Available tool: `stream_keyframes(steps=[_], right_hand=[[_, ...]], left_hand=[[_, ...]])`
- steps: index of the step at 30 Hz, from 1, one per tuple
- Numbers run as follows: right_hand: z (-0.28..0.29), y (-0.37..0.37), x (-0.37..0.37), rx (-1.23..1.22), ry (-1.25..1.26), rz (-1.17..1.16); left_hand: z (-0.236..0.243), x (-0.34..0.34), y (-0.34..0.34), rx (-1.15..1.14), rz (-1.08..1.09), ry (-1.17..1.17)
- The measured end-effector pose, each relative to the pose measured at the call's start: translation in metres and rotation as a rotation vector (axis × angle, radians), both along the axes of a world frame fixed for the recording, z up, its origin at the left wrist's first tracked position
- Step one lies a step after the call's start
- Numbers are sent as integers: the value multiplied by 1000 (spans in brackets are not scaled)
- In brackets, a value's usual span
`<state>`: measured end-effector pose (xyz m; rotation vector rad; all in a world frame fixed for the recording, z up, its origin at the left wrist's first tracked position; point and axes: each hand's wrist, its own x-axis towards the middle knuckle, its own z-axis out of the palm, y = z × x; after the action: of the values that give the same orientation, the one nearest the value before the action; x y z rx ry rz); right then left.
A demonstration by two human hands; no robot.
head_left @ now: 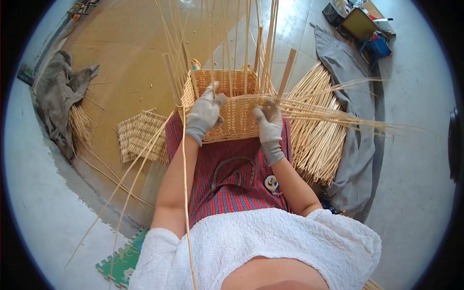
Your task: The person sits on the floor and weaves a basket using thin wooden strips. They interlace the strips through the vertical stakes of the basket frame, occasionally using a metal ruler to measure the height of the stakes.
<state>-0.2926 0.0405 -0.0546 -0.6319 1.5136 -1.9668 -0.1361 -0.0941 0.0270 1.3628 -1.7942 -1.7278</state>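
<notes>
A half-woven wicker basket point(238, 121) rests on the red striped cloth point(222, 159) over my lap, tall thin uprights and wooden stakes point(291, 65) rising from it. My left hand point(205, 111), in a pale grey glove, is closed on the near wall's rim toward the left, thumb beside an upright. My right hand point(268, 125), also gloved, grips the same wall at the right, where a bunch of long loose strands point(333, 116) trails rightward. Long strands also hang down past my left forearm. The fingertips behind the weave are partly hidden.
Woven mats point(139, 137) lie left on the floor, near a grey cloth point(60, 87) over reeds. A large reed bundle point(314, 152) lies right on another grey cloth point(357, 150). Boxes and tools point(360, 24) stand back right; a green foam mat point(116, 263) lies lower left.
</notes>
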Motion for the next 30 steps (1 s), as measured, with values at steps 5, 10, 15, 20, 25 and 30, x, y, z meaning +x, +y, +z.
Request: stream_keyframes(steps=[5, 10, 15, 20, 25, 30], right_hand=[[91, -101, -2, -166, 1120, 23], [112, -135, -5, -119, 842, 147], [40, -19, -26, -49, 362, 153], [66, -5, -51, 175, 184, -16], [119, -71, -57, 301, 1164, -93], [53, 41, -103, 297, 615, -125]], left_hand=[[-44, -9, -18, -586, -65, -285], [-28, -16, -10, -480, -8, -271], [-37, -11, -2, -353, 139, -48], [-22, -33, 36, -1153, -198, 81], [-50, -77, 64, -1115, -241, -571], [-28, -80, 55, -1040, -347, -675]])
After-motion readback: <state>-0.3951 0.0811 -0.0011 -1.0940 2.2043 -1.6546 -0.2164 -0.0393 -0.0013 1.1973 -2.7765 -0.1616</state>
